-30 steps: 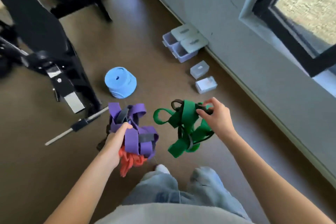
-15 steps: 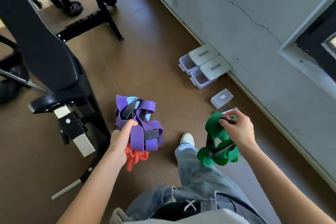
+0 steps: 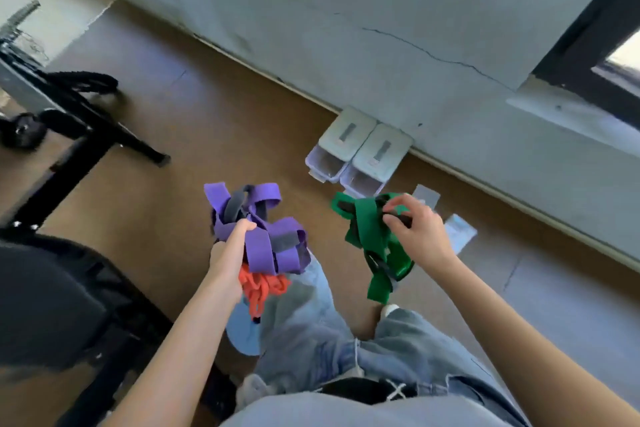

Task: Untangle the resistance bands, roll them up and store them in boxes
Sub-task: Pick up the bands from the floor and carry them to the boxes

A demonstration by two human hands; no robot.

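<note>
My left hand [image 3: 228, 253] grips a tangled bundle of purple resistance bands [image 3: 263, 239] with dark grey straps in it. An orange band [image 3: 261, 288] hangs below that bundle. My right hand [image 3: 419, 232] pinches a tangle of green bands [image 3: 369, 236] with black parts, which dangles to about knee height. Two lidded storage boxes [image 3: 360, 149] with their fronts open stand side by side on the floor against the wall, beyond both hands. Two smaller boxes [image 3: 459, 229] lie on the floor behind my right hand, partly hidden by it.
A black weight bench [image 3: 62, 288] fills the left side, and its frame legs [image 3: 104, 135] reach across the brown floor. A blue round object [image 3: 242, 333] lies on the floor by my left leg. The grey wall [image 3: 381, 28] and a dark window frame [image 3: 588, 35] run along the right.
The view has swung and the boxes now sit closer ahead. My right hand has lifted the green tangle higher and toward the middle. My left hand keeps its hold on the purple bundle.
</note>
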